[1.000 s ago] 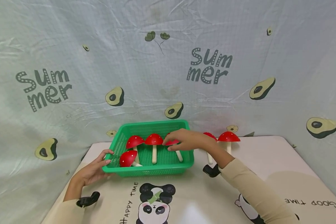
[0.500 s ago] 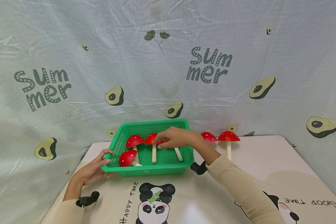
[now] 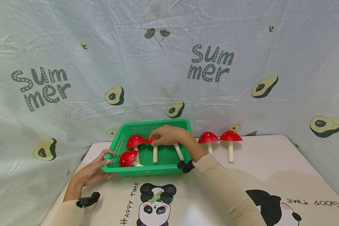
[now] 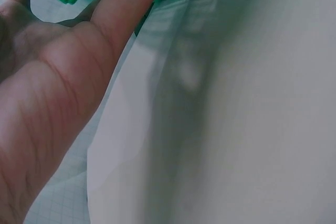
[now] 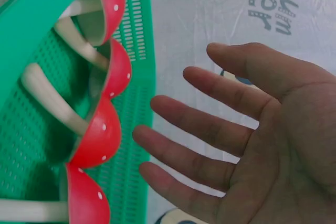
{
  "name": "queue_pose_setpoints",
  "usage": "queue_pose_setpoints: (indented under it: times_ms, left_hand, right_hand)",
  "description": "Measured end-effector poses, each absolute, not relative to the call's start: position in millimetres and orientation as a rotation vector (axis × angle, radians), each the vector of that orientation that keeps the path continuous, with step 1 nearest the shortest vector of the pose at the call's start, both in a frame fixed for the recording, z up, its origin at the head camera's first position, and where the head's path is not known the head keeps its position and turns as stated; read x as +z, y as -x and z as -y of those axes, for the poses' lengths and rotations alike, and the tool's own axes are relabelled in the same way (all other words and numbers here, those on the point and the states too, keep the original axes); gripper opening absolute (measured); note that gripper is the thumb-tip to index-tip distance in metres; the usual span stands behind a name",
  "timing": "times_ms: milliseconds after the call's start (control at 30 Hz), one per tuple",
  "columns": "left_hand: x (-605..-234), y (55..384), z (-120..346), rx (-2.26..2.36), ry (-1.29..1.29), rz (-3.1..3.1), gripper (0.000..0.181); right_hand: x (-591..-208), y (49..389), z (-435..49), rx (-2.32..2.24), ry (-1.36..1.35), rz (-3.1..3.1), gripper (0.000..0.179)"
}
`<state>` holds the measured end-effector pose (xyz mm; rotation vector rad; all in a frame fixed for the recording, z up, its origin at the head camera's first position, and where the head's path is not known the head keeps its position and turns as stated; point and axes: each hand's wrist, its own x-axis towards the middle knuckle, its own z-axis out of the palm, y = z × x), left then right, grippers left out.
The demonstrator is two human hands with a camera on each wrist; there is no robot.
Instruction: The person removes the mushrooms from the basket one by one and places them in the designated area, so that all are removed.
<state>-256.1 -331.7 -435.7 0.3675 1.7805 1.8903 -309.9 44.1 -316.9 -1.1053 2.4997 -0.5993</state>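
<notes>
Head view shows a green basket (image 3: 147, 171) on a pale, printed table (image 3: 110, 204), with four mushrooms lying inside. Each has a glossy red domed cap dotted with small white spots, and a smooth cream stem.

The front-left mushroom (image 3: 128, 158) lies tipped, its stem pointing toward the right. Just behind it, the rear-left mushroom (image 3: 135, 141) shows a cap leaning slightly, its stem running toward the near wall. The middle mushroom (image 3: 155, 154) has a straight stem with a rounded end, its cap mostly covered by the right hand (image 3: 170, 135). The right mushroom (image 3: 179, 152) shows a slanting stem, most of its cap hidden under that hand. Right wrist view shows the red caps side by side, the undersides paler.

The right hand is over the basket, fingers extended and spread in its own wrist view, grasping nothing. The left hand (image 3: 94, 171) grips the basket's left end, thumb at the rim.

Two more mushrooms lie on the table to the right of the basket: the nearer mushroom (image 3: 208, 137), its stem partly behind the sleeve, and the farther mushroom (image 3: 230, 137), its stem fully visible.
</notes>
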Motion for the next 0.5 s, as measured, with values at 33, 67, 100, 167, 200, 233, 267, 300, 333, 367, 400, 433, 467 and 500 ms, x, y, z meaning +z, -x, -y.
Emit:
queue_pose_setpoints:
  times_ms: [33, 67, 100, 167, 200, 233, 267, 300, 333, 367, 400, 433, 467, 500]
  left_hand:
    - [-436, 256, 331, 1.889, -0.368, -1.785, 0.033]
    - [-435, 256, 331, 1.888, -0.364, -1.789, 0.033]
    - [-435, 255, 330, 1.887, -0.359, -1.795, 0.032]
    - [-434, 255, 329, 1.885, -0.347, -1.803, 0.032]
    - [-433, 254, 328, 1.883, -0.342, -1.806, 0.032]
    - [-432, 254, 328, 1.880, -0.337, -1.808, 0.032]
    - [-432, 254, 327, 1.877, -0.333, -1.810, 0.032]
    - [-431, 254, 327, 1.876, -0.332, -1.811, 0.032]
    - [-431, 254, 327, 1.876, -0.334, -1.809, 0.032]
    - [-430, 254, 327, 1.875, -0.334, -1.809, 0.032]
    - [-430, 254, 327, 1.876, -0.337, -1.806, 0.033]
    - [-430, 254, 327, 1.876, -0.340, -1.805, 0.033]
    - [-430, 254, 327, 1.876, -0.344, -1.801, 0.033]
    - [-430, 254, 328, 1.876, -0.347, -1.797, 0.033]
  right_hand:
    - [-317, 312, -41, -0.602, 1.115, -2.483, 0.032]
    - [-317, 315, -38, -0.602, 1.122, -2.468, 0.032]
    - [-318, 318, -34, -0.602, 1.128, -2.449, 0.032]
    - [-320, 324, -26, -0.605, 1.130, -2.404, 0.034]
    - [-321, 328, -22, -0.600, 1.122, -2.380, 0.035]
    - [-322, 332, -18, -0.598, 1.107, -2.350, 0.037]
    - [-324, 335, -13, -0.600, 1.084, -2.318, 0.039]
    - [-326, 339, -9, -0.614, 1.053, -2.278, 0.040]
    - [-328, 342, -5, -0.633, 1.011, -2.237, 0.042]
    - [-329, 346, -1, -0.652, 0.958, -2.197, 0.042]
    - [-331, 349, 2, -0.675, 0.904, -2.158, 0.043]
    - [-332, 351, 6, -0.702, 0.852, -2.121, 0.043]
    - [-334, 353, 8, -0.729, 0.799, -2.090, 0.043]
    - [-336, 355, 11, -0.759, 0.751, -2.061, 0.042]
